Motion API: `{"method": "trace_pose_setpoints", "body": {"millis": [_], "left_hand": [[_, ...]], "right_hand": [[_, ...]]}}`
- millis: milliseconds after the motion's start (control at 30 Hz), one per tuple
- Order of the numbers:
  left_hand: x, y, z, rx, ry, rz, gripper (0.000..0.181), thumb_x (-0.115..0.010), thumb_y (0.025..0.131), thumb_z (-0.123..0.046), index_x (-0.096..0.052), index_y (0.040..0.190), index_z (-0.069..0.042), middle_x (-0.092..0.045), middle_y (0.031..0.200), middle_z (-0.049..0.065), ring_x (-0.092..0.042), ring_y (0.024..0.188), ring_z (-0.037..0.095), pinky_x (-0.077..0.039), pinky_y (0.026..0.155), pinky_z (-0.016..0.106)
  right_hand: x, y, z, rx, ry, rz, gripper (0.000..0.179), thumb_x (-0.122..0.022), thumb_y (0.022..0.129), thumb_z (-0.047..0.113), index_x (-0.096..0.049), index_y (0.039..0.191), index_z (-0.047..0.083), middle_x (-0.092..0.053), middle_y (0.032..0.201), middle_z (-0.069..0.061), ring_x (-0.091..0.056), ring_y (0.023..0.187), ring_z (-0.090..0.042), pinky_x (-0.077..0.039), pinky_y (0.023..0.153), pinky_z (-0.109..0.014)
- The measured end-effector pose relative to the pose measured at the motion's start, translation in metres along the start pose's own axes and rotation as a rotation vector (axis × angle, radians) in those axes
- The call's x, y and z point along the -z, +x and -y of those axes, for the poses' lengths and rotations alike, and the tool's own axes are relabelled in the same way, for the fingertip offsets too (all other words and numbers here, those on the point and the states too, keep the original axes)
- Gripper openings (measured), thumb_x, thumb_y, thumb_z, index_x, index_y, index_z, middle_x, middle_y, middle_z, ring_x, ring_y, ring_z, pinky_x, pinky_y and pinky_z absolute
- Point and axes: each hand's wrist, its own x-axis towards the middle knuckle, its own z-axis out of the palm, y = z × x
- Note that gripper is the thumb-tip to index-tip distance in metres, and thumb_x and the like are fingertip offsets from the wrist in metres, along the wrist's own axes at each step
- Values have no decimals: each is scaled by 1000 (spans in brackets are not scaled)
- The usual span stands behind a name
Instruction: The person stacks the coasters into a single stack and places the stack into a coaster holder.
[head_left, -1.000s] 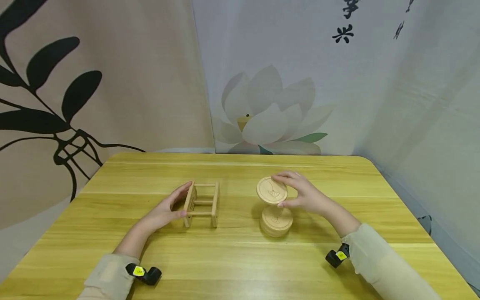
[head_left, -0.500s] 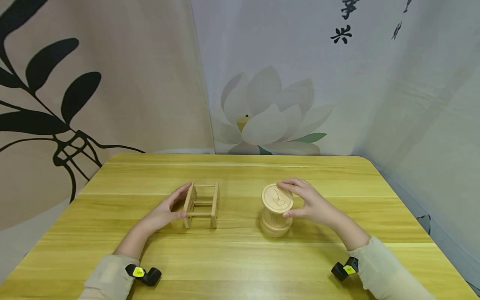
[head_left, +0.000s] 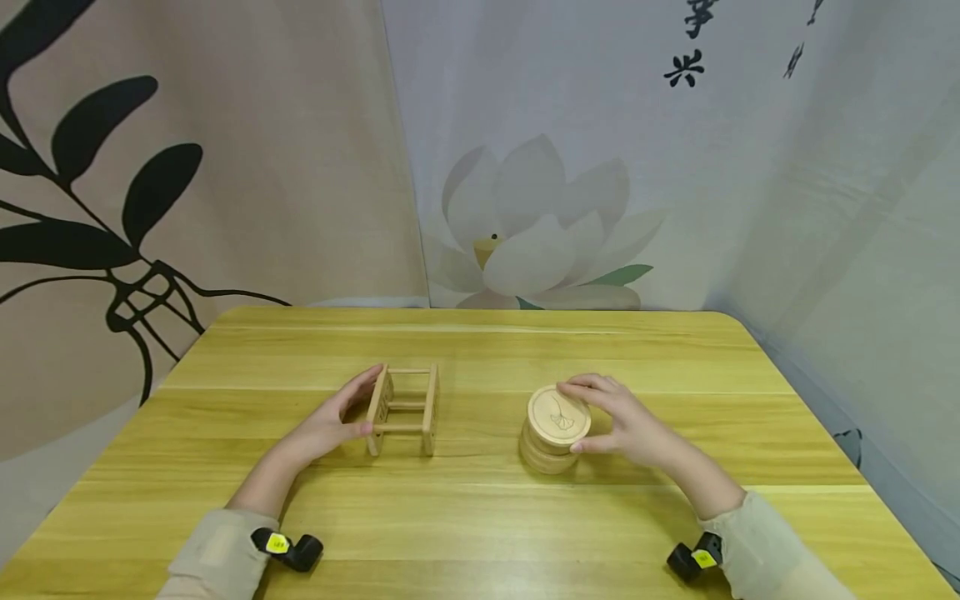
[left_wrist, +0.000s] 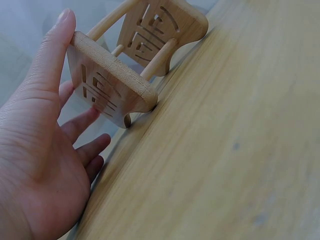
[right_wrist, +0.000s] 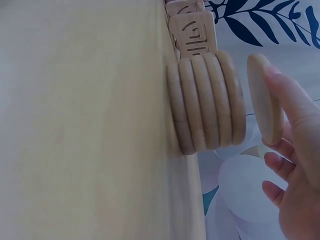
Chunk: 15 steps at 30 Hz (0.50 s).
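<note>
My right hand (head_left: pixel 626 425) pinches a round wooden coaster (head_left: pixel 559 415) by its edge, thumb on the near side and fingers on the far side. A ginkgo-leaf outline marks its upper face. Below it stands a stack of several like coasters (head_left: pixel 546 460), mostly covered by the held one in the head view. In the right wrist view a narrow gap separates the held coaster (right_wrist: pixel 265 100) from the stack (right_wrist: pixel 207 102). To the left is a small wooden coaster holder (head_left: pixel 403 410) with slotted end panels joined by rods. My left hand (head_left: pixel 330 427) holds its left end panel (left_wrist: pixel 102 82) between thumb and fingers.
The wooden table (head_left: pixel 450 533) carries the holder and the stack, a gap between them. Behind the table hangs a printed cloth (head_left: pixel 315 167) with leaves and a lotus. Each sleeve bears a small black camera (head_left: pixel 288 548).
My right hand has moved the held coaster down and slightly right, so it now sits close over the stack. The left hand and the holder have stayed in place.
</note>
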Motion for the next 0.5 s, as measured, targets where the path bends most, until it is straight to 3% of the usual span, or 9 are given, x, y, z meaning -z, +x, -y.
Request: {"method": "trace_pose_setpoints", "body": {"millis": [500], "left_hand": [[0, 0, -1, -5, 5, 1, 81, -67, 91, -28, -17, 155, -23, -25, 152, 18, -23, 135, 42, -16, 99, 72]], "right_hand": [[-9, -6, -4, 10, 33, 11, 76, -83, 73, 31, -51, 138, 6, -49, 134, -6, -41, 124, -29, -36, 100, -56]]}}
